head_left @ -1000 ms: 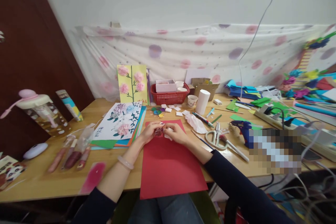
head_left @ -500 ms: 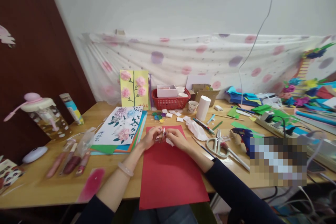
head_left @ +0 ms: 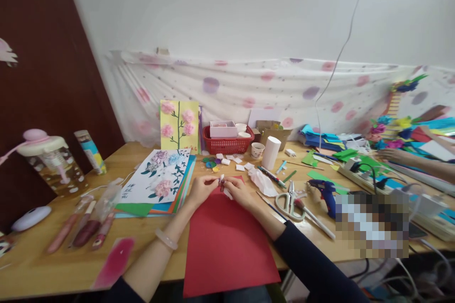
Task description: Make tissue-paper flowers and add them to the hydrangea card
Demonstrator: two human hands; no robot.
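Note:
My left hand (head_left: 204,191) and my right hand (head_left: 240,192) meet over the top part of a red sheet of paper (head_left: 229,246). Their fingers pinch a small white piece of tissue paper (head_left: 222,177) between them; part of it shows below the right fingers. The fingertips cover most of the piece, so its exact shape is hidden. To the right of my right hand lies a crumpled white tissue (head_left: 263,182). Several small white squares (head_left: 240,167) are scattered just beyond the hands.
Scissors (head_left: 290,203) and a blue glue gun (head_left: 325,194) lie at right. A white paper roll (head_left: 271,152), a paper cup (head_left: 257,150) and a red basket (head_left: 227,145) stand behind. Flower pictures (head_left: 156,175) lie left. Another person's hand (head_left: 391,155) reaches in at far right.
My view has shifted slightly. Both hands stay together over the red sheet, the fingertips now closer around the white piece. Another person's hand and forearm have come into view at far right.

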